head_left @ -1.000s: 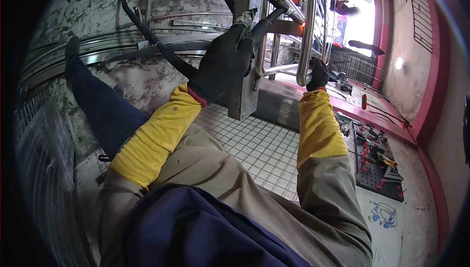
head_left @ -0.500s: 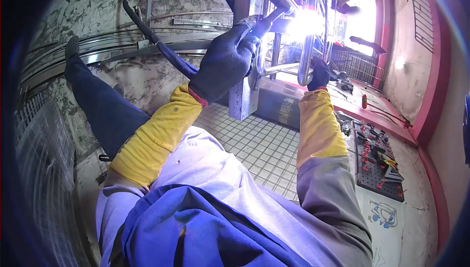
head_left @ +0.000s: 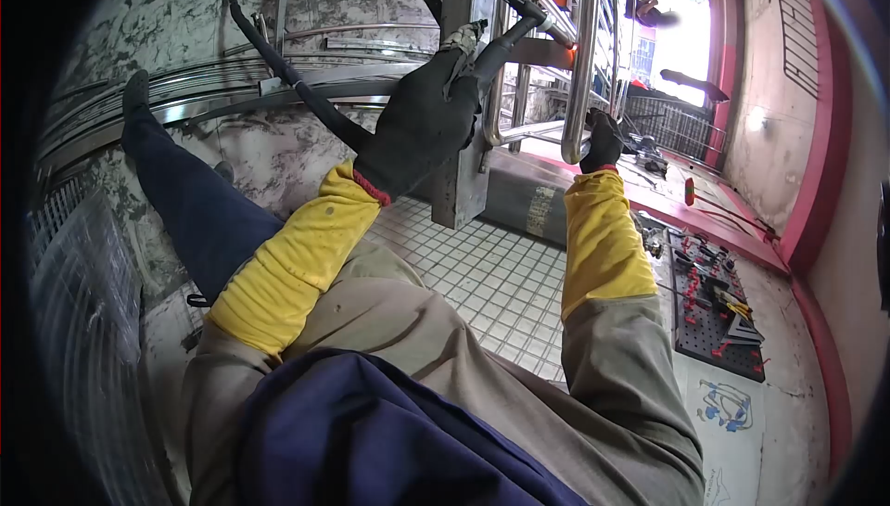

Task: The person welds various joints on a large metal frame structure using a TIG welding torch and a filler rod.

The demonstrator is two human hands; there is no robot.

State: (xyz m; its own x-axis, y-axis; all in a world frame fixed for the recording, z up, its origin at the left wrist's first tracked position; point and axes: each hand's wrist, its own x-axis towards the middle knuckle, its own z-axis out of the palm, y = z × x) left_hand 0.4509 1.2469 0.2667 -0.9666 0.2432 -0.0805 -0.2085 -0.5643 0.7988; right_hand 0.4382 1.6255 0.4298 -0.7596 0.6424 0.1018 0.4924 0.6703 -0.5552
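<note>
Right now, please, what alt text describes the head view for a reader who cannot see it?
A gloved left hand holds a torch, its tip near an orange glow on a flat metal bar, while the gloved right hand is at a bent shiny tube. A black tool board shows at the right.

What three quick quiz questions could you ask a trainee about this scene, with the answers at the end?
1. What does the left hand grip? a) a hammer; b) a torch; c) pliers.
2. True or false: the right hand rests on the black pegboard.
3. Fill in the colour: the forearm covers on both arms are ____.

Key: 1. b. 2. False; it is beside the lower bend of a shiny metal tube. 3. Yellow.
</note>
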